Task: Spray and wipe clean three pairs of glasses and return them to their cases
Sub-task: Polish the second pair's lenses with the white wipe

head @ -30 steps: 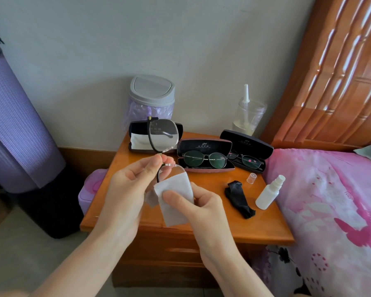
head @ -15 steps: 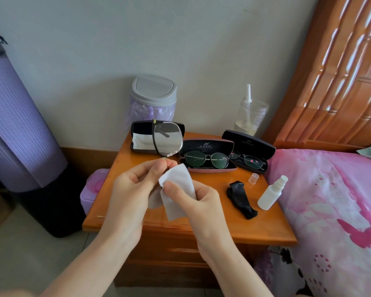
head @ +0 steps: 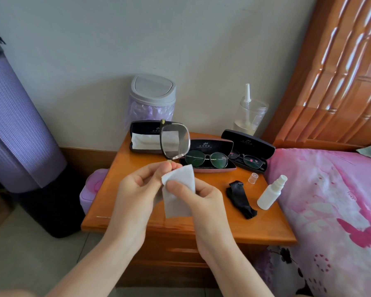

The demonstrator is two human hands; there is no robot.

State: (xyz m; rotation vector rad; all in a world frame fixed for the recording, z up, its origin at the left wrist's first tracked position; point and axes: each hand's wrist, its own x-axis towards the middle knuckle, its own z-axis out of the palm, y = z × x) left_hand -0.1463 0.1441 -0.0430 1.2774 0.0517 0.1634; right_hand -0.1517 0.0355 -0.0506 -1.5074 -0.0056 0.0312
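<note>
A: Where the wooden nightstand stands against the pink-covered bed, how are the hands placed?

B: Together, raised above its front half, palms turned toward each other. The left hand pinches the black-framed glasses with its fingertips, just below the upper lens. The right hand grips a white wiping cloth, thumb flat on its front.

A: And the glasses' direction?

B: Stood on end, long axis upright. One lens rises above the fingers and faces the camera; the other is hidden behind cloth and fingers.

A: Behind them?

B: Three open cases: the left case holds only a white cloth, the pink middle case round glasses, the right case dark-framed ones.

A: Smaller things?

B: A white spray bottle near the right edge, a crumpled black cloth beside it, and a clear cap.
</note>
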